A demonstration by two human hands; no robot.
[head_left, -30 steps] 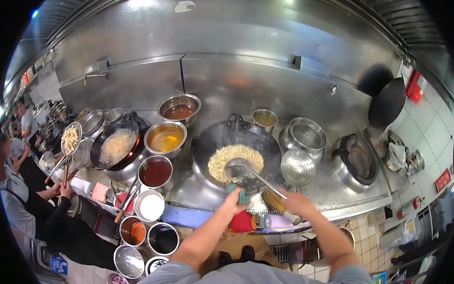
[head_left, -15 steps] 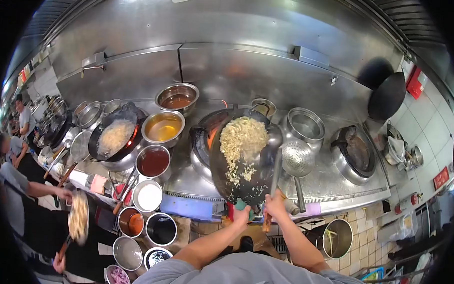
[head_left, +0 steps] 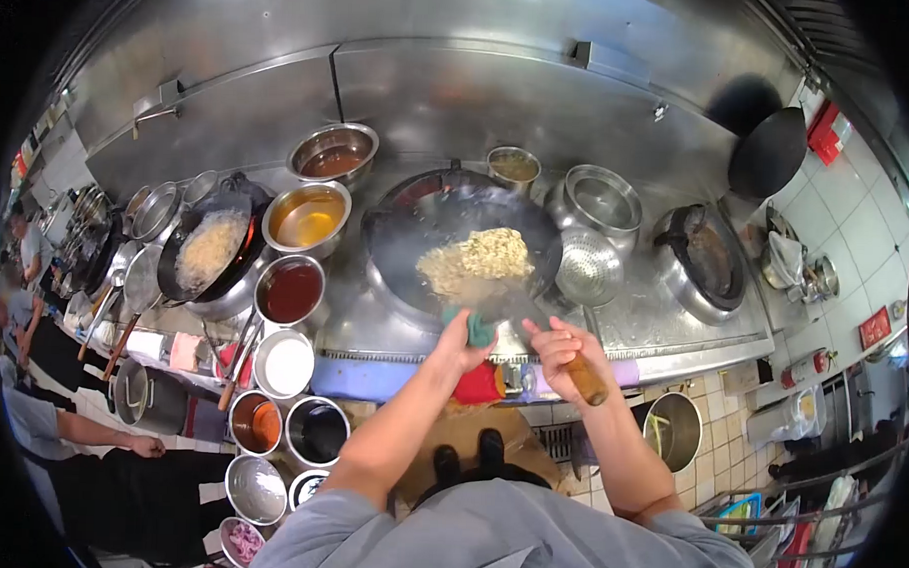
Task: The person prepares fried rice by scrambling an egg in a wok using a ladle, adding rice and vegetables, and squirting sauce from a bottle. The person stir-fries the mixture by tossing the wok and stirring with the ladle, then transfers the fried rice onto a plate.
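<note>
A large black wok (head_left: 406,237) sits on the middle burner, with a pale yellow heap of chopped food (head_left: 480,260) in it. My left hand (head_left: 459,341) is closed on a green cloth (head_left: 480,330) at the wok's near edge. Around a wooden handle (head_left: 583,379) my right hand (head_left: 562,353) is wrapped, just right of the cloth. The tool's metal part points up toward the wok and is blurred, so its far end cannot be made out. Right of the wok lies a perforated strainer (head_left: 588,267).
Bowls of amber liquid (head_left: 307,217), red sauce (head_left: 290,288) and white powder (head_left: 283,364) stand left of the wok. Another wok (head_left: 207,255) holds frying food. A co-worker's hand (head_left: 146,446) hangs at the lower left. A metal pot (head_left: 672,432) is at the lower right.
The wok has gone from tilted steeply toward me to lying level on the burner. Its food has dropped lower. My right hand's tool has swung over the wok's near edge. The co-worker's strainer is gone from their hand.
</note>
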